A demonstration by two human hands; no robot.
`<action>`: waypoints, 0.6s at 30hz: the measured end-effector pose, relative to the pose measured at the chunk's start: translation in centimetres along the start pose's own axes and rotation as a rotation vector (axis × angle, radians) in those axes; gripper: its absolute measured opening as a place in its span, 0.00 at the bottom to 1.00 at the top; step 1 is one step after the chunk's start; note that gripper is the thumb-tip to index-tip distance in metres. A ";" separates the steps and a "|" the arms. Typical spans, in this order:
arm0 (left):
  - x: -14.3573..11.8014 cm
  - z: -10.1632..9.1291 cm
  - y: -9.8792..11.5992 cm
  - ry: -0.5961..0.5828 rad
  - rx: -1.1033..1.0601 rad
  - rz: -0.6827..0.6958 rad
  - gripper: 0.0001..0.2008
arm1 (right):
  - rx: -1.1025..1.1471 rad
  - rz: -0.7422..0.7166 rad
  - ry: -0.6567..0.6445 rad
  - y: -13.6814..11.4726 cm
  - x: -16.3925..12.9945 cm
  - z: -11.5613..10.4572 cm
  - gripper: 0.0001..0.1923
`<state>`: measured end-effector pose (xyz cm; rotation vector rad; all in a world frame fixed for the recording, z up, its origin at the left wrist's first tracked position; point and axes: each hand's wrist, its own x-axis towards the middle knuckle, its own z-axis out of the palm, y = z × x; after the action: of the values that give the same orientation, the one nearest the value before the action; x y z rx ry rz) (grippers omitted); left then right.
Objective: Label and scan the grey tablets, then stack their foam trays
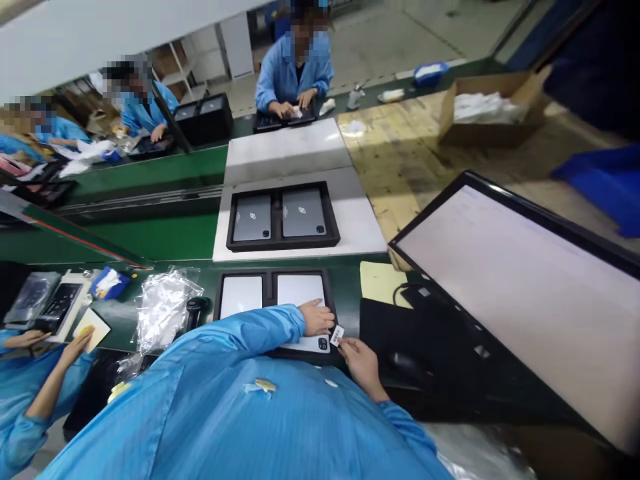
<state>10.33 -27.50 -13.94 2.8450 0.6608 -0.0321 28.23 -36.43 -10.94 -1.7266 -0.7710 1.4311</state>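
Green conveyor belting (165, 233) runs across the workshop, with a white board (360, 227) on it carrying a black tray of two grey tablets (283, 215). Nearer the person, a second black tray (273, 283) holds two white tablets; the right-hand tablet (300, 293) lies under the left hand (316, 317), which rests flat on it with fingers loosely spread, gripping nothing. The right hand (361, 363) pinches a small white label (337, 335) between thumb and fingertips, just beside the tablet's camera corner (323, 344). A large monitor (525, 293) stands to the right. Across the belt, other people in blue coats work at their own trays, and a co-worker's hand (75, 347) at left touches a yellow card.
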 end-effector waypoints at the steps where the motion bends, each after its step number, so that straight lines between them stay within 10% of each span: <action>1: 0.1 0.2 0.0 0.020 0.019 0.007 0.15 | -0.009 -0.002 -0.007 0.2 0.0 0.1 0.17; 8: 0.5 0.3 0.2 -0.059 0.041 0.003 0.08 | -0.013 -0.050 0.041 0.5 -0.5 0.3 0.14; 18: -2.7 -4.4 -0.5 0.285 0.015 -0.059 0.18 | -0.278 -0.085 -0.062 0.3 0.5 1.8 0.17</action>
<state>7.52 -27.29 -9.50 2.8699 0.8016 0.3665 26.60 -35.86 -11.58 -1.8367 -1.1078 1.3756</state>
